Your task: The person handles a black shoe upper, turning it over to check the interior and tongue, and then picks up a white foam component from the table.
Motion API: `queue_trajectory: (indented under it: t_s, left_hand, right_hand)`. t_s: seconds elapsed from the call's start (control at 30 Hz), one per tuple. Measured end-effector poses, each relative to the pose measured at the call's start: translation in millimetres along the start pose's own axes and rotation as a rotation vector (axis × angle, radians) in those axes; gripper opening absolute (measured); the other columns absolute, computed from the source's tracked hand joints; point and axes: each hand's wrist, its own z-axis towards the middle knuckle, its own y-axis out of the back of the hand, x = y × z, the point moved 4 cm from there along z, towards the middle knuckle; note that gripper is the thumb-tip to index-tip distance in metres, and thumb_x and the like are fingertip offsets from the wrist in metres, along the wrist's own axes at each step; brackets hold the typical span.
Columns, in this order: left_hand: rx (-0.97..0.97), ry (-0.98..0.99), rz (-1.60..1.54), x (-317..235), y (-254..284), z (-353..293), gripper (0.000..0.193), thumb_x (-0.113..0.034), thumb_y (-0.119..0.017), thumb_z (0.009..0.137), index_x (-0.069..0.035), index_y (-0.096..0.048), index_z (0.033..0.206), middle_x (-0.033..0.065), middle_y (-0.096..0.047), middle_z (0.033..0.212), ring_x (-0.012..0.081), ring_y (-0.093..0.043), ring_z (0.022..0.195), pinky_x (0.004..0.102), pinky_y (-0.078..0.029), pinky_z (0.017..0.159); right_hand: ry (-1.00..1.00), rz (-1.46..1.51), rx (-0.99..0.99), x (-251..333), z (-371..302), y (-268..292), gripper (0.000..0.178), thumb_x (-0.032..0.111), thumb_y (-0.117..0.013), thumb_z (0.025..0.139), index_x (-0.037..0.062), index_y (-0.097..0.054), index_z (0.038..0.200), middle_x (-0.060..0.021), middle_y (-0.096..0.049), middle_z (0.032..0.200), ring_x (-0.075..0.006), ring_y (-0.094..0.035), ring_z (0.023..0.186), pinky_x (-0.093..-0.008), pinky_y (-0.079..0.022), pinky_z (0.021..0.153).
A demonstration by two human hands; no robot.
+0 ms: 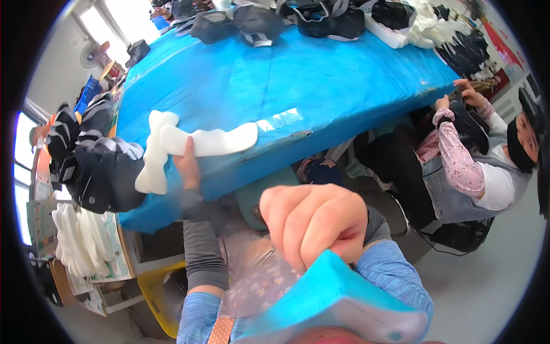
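Note:
My left hand (188,166) is at the near left edge of the blue-covered table (229,74). It grips the near edge of a white insole-shaped piece (220,142), with one digit on top and the other fingers hidden. Under the left end of that piece lies a second white insole-shaped piece (153,155), set crosswise. My right hand (318,221) is raised close to the camera, closed in a fist. It touches or nearly touches the pointed front of a light-blue mask (329,281). Whatever its fingers hold is hidden.
Dark shoes (258,26) line the table's far side, with white pieces (427,26) at the back right. More dark shoes (103,172) are piled left, above stacked white pieces (83,241). A yellow crate (157,301) stands below. A co-worker (475,166) sits at the right.

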Motion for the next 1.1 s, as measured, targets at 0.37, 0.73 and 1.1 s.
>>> queue_trajectory:
  t_s: [0.37,0.73,1.1]
  left_hand:
    - [0.029,0.076,-0.017,-3.9,2.1,-7.3,0.034,-0.022,-0.066,0.091,0.005,-0.059,0.112,0.0094,-0.062,0.108,0.0172,-0.058,0.095,0.0314,-0.045,0.087]
    - [0.048,0.005,-0.037,1.3,-10.9,0.6,0.035,-0.022,-0.063,0.093,0.007,-0.058,0.112,0.0104,-0.063,0.109,0.017,-0.06,0.095,0.032,-0.047,0.087]
    - [0.067,0.03,-0.009,-5.8,-12.9,-3.9,0.037,-0.02,-0.064,0.093,0.008,-0.056,0.116,0.0109,-0.061,0.112,0.0177,-0.058,0.099,0.0318,-0.044,0.09]
  right_hand:
    - [0.18,-0.07,0.178,24.9,4.0,2.9,0.019,0.023,-0.068,0.089,0.0048,-0.063,0.085,-0.006,-0.065,0.083,-0.0242,-0.054,0.075,-0.0338,-0.043,0.065]
    - [0.245,-0.065,0.237,70.4,0.3,6.0,0.012,0.015,-0.069,0.088,0.004,-0.065,0.085,-0.0068,-0.065,0.081,-0.0259,-0.058,0.072,-0.0371,-0.045,0.066]
    - [0.127,0.533,0.745,174.9,-42.4,-23.9,0.07,0.064,-0.029,0.096,0.008,-0.05,0.134,-0.0121,-0.053,0.132,-0.0306,-0.049,0.124,-0.0482,-0.028,0.11]
